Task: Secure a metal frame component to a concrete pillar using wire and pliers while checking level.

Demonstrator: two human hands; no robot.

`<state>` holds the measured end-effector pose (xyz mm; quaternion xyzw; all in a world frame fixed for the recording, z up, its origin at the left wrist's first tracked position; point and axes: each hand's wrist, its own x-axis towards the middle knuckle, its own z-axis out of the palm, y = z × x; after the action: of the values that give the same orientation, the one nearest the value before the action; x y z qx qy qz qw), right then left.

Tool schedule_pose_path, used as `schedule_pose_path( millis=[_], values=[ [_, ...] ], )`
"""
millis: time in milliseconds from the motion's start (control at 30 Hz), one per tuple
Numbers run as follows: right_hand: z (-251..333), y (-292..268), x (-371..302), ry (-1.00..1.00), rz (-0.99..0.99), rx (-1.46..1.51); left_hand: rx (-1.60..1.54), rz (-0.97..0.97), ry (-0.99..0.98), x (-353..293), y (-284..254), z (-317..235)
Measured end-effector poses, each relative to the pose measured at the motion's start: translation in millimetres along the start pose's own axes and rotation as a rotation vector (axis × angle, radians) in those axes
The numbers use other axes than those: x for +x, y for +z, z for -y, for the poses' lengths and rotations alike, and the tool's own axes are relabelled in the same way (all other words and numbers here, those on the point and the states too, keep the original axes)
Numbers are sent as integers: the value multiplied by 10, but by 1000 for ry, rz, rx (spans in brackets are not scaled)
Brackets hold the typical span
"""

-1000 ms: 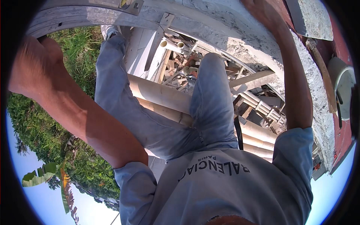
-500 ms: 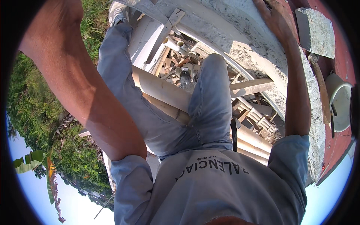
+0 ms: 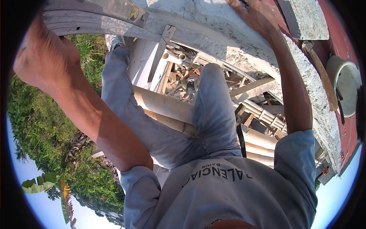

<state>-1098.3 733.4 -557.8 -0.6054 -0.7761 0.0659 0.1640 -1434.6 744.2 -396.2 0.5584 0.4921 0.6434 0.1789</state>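
Note:
My left hand [image 3: 49, 57] is raised at the upper left, bent at the wrist. Its fingers curl away toward the dark rim and are mostly hidden, so what they hold, if anything, does not show. Close to it, a flat grey bar with a round yellow mark [image 3: 133, 13] lies along weathered grey boards [image 3: 80, 23]. At the top right, my right hand [image 3: 256, 14] rests on the rough white plastered ledge [image 3: 213, 23] with its fingers stretched out. Nothing shows in that hand.
Below my legs, bamboo poles [image 3: 164, 102] span a gap over wood debris [image 3: 183, 78]. A short plank [image 3: 160, 53] leans by the gap. On the red roof [image 3: 339, 23] at right are a concrete block [image 3: 305, 19], a wooden handle [image 3: 320, 76] and a white bucket [image 3: 349, 89]. Greenery grows at left.
The scene has shifted down in view, bringing in my left hand, the boards and the grey bar. My right hand has moved left in the picture and stays on the ledge.

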Motion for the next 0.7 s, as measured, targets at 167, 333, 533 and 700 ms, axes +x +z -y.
schedule_pose_path(
  millis=[167, 333, 533, 700],
  values=[
    [347, -229, 146, 293, 219, 60, -166, -137, 67, 22, -6, -33],
    [510, -397, 154, 370, 249, 90, -80, -115, 54, 55, -74, -91],
    [483, -394, 130, 387, 305, 106, 1, -103, -41, 37, -88, -116],
    [540, -450, 146, 388, 310, 151, -32, -98, -30, 32, -112, -103]
  ],
)
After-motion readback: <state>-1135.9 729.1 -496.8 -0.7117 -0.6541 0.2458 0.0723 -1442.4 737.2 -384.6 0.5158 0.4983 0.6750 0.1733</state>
